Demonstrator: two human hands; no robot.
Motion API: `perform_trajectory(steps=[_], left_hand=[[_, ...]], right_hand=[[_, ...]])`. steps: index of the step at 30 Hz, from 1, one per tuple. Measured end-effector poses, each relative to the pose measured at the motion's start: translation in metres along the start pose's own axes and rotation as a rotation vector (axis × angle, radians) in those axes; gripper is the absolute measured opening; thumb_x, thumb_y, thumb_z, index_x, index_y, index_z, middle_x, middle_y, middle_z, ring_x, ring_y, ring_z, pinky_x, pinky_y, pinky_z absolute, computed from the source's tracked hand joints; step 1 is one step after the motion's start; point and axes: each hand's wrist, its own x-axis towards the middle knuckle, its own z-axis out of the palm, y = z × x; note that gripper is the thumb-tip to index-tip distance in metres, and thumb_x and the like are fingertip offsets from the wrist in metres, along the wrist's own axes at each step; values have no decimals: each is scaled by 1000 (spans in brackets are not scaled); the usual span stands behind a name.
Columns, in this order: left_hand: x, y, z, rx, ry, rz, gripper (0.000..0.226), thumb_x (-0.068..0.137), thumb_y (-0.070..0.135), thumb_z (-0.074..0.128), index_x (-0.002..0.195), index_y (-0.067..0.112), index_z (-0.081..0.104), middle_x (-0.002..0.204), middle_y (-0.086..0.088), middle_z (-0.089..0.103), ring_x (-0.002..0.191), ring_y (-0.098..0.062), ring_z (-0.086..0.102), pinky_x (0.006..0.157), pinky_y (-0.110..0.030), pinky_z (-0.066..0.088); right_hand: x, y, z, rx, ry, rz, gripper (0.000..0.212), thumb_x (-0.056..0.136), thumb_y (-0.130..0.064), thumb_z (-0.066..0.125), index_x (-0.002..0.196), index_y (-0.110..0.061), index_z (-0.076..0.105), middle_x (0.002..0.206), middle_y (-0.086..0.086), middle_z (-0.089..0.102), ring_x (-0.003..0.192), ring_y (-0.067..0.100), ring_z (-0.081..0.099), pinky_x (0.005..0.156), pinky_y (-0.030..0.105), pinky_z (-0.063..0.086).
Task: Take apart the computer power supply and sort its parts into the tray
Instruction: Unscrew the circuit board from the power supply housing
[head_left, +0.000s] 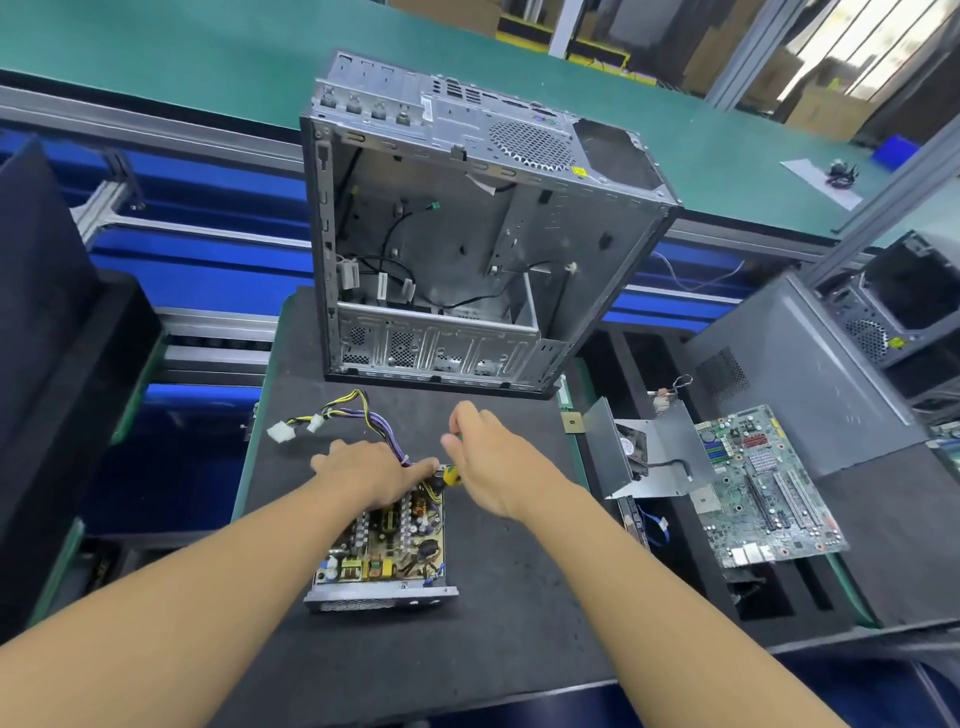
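Note:
The opened power supply (387, 545) lies on the black mat, its circuit board bare in a metal base. A bundle of yellow and purple wires (358, 415) runs from its far end to white plugs. My left hand (369, 470) presses down on the far end of the unit, over the wire bundle. My right hand (485, 457) grips a screwdriver with a yellow-green handle (451, 475), its tip at the unit's far right corner. The removed metal cover with the fan (641, 452) lies in the tray on the right.
An empty computer case (467, 234) stands upright behind the power supply. The black foam tray (769, 587) on the right holds a motherboard (763, 483), a small chip (572, 423) and cables. A grey side panel (800, 374) leans at far right.

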Motion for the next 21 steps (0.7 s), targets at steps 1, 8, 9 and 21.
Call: perform_trajectory(steps=[1, 8, 9, 21], left_hand=[[0, 0, -1, -1, 1, 3, 93, 78, 93, 20, 135, 30, 58, 135, 1, 57, 133, -29, 38, 98, -43, 35], [1, -1, -5, -7, -26, -3, 98, 73, 97, 21, 137, 32, 56, 140, 1, 54, 137, -32, 36, 105, -45, 38], [2, -1, -6, -2, -40, -7, 100, 72, 97, 20, 138, 31, 55, 141, 0, 53, 137, -33, 36, 107, -46, 37], [8, -1, 1, 16, -43, 13, 104, 75, 95, 15, 126, 18, 63, 120, -11, 65, 129, -36, 46, 116, -54, 24]], right_hand=[[1, 0, -1, 18, -2, -10, 15, 106, -33, 33, 106, -19, 36, 107, 5, 45, 81, 34, 55, 78, 46, 47], [7, 15, -9, 72, -74, -84, 14, 98, -21, 46, 106, -25, 35, 111, -3, 39, 101, 22, 39, 78, 38, 36], [7, 16, -10, 70, -90, -94, 16, 96, -22, 48, 106, -25, 36, 109, -4, 38, 101, 21, 36, 77, 36, 34], [9, 21, -14, -189, -32, -126, 22, 107, -38, 29, 100, -18, 25, 85, 7, 45, 66, 27, 45, 54, 37, 31]])
